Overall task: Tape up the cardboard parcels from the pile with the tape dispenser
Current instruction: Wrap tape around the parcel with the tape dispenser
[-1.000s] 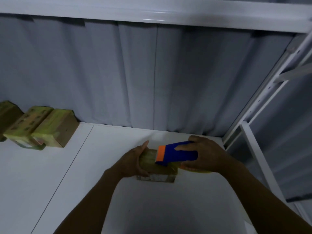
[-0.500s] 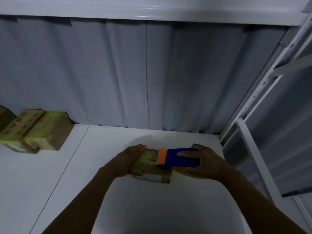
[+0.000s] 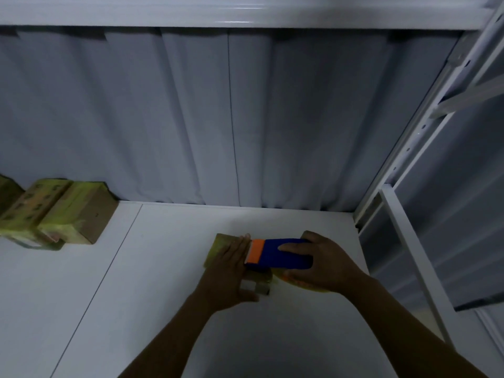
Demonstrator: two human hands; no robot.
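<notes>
- The parcel [image 3: 218, 244] lies on the white table [image 3: 136, 309], near the back right corner and right in front of the person.
- Only the parcel's far left corner and part of its near face show, because the hands and tool cover the rest.
- The near face carries a pale patch, perhaps a label, but the light is too dim to be sure.
- The left hand [image 3: 231, 271] lies flat on top of the parcel. Its fingers are straight and point away from the person, pressing down, and the thumb reaches over the near edge.
- The right hand [image 3: 323, 266] grasps the dispenser [image 3: 278, 254], with fingers curled over its blue body from the right.
- The dispenser's orange front end sits on the parcel's top and touches the left fingertips [image 3: 244, 238].
- A yellowish tape roll [image 3: 308, 287] shows under the right palm, low against the table.
- The pile [image 3: 73, 211] sits well apart at the left edge of the table, against the curtain [image 3: 218, 118]. Its parcels are side by side and wrapped in yellow-green tape.
- A white metal rack [image 3: 409, 241] stands to the right of the table, and a white beam [image 3: 245, 12] runs across the top above the curtain.
</notes>
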